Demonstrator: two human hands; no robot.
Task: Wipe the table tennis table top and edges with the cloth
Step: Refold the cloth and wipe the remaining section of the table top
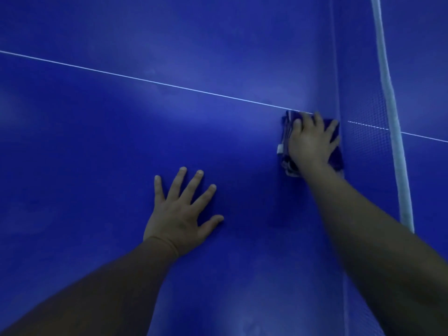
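By net (pixel 378 141), rt hand (pixel 312 144) presses cloth (pixel 286 141).

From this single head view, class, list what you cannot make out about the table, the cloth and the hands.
- Table edges: cut off by the frame on every side.
- Cloth pattern and full outline: covered by the right hand, and dim.
- Dirt or wiped areas: lighting too dim, the surface looks evenly blue.
- Table beyond the net: partly veiled by mesh.
- Left hand palm: pressed face down.

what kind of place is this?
Likely a games or sports room, seen close over a table tennis table: blue top, thin white centre line, and a net with white top tape.
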